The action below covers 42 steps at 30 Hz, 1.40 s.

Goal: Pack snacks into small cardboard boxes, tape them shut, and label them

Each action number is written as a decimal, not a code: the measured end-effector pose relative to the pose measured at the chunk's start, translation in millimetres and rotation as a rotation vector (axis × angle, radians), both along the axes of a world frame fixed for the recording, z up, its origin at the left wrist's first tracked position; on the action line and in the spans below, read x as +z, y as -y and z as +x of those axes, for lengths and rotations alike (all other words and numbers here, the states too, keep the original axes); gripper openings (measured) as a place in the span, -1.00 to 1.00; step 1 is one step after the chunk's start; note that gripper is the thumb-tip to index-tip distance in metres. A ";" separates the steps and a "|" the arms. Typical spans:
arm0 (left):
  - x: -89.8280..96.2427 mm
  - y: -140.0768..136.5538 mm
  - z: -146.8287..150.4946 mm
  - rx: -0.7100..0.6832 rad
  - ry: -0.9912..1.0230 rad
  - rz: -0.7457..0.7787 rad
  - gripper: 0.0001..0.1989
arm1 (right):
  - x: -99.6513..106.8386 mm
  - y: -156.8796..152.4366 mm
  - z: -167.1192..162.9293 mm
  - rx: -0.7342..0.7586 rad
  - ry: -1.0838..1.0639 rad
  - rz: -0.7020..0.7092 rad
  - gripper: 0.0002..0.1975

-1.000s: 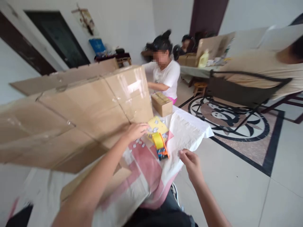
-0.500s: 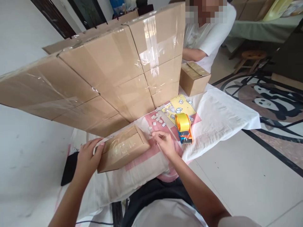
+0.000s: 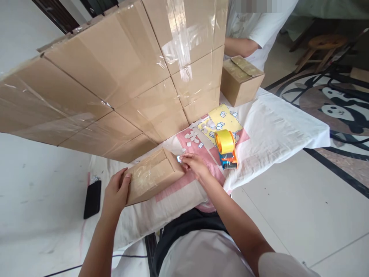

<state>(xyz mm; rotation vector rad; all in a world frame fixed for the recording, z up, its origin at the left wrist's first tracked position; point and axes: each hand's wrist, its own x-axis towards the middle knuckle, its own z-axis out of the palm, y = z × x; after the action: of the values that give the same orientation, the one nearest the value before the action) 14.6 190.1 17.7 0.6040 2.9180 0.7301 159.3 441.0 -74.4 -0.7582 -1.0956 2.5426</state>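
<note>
A small taped cardboard box (image 3: 152, 173) lies in front of me on the cloth-covered table. My left hand (image 3: 117, 188) is wrapped round its left end, thumb on the top edge. At the box's right end, my right hand (image 3: 194, 163) pinches a small white slip (image 3: 179, 159) between thumb and fingertips, close to the end face. Several similar white slips (image 3: 191, 135) lie scattered on the pink and yellow cloth beyond. To the right of my hand sits a tape dispenser (image 3: 226, 148) with a yellow roll.
A wall of stacked, taped cardboard boxes (image 3: 115, 88) rises behind the small box. Another carton (image 3: 242, 80) stands at the table's far right, near a person in a white shirt (image 3: 268, 34). A black phone (image 3: 92, 199) lies at left; a wooden stool (image 3: 325, 44) stands on the floor.
My right hand has lifted a white slip from the cloth and brought it to the box's right end. My left hand still holds the left end. The view has tilted slightly down.
</note>
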 end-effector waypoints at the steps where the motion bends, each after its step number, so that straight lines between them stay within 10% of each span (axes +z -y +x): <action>1: -0.6 0.1 0.1 0.006 -0.001 -0.001 -0.45 | 0.9 -0.1 -1.3 0.022 -0.004 -0.013 -0.65; 17: -3.1 -1.9 1.1 -0.008 -0.060 -0.069 -0.39 | -0.8 13.4 -5.8 0.020 -0.040 0.242 -0.90; 23: -1.4 -3.6 2.7 -0.025 -0.081 -0.116 -0.41 | -9.3 19.9 22.3 0.068 -0.159 0.544 -0.57; 29: -2.6 -2.0 -1.3 -0.044 -0.077 -0.115 -0.42 | -15.1 20.5 15.0 0.066 -0.155 0.560 -0.32; 42: -12.4 3.7 -9.6 -0.072 -0.030 0.013 -0.49 | -31.6 31.3 37.9 0.093 -0.147 0.667 -0.38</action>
<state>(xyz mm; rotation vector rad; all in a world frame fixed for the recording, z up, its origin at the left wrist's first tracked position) 4.9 186.4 5.3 0.7235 2.9034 0.7388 197.2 409.7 -106.0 -0.3404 -1.8030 2.0332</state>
